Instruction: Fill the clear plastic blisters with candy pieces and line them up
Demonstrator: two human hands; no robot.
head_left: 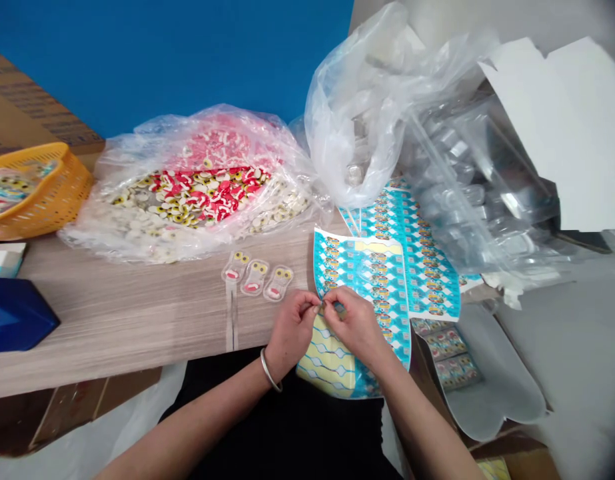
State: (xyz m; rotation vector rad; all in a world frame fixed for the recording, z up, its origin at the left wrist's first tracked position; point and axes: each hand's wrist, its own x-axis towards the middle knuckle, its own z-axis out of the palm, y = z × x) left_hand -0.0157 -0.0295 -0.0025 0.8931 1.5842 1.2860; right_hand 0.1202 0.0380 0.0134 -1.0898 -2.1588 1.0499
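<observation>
"Where's the sheet point(388, 300)?"
"Across the tabletop's point(137, 307) front edge, long axis running away from me; right hand point(356, 325) over it, left hand point(291, 332) beside"
"Gripping?"
"Both pinching; what, I can't tell"

hands point(354, 327): 2 | face pouches point(254, 277): 3 | sticker sheets point(334, 267): 2 (at least; they overlap) | basket point(71, 193): 1 | bangle point(268, 375): 1

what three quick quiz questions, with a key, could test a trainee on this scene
1. How many clear pieces with yellow eyes lie in the row on the table?
2. True or false: the silver bracelet is worn on the side of the left hand.
3. Where do the left and right hand meet? A: in the basket. B: over the blue patterned sheet. C: inside the bag.

Key: 1 three; 2 true; 3 B.
</observation>
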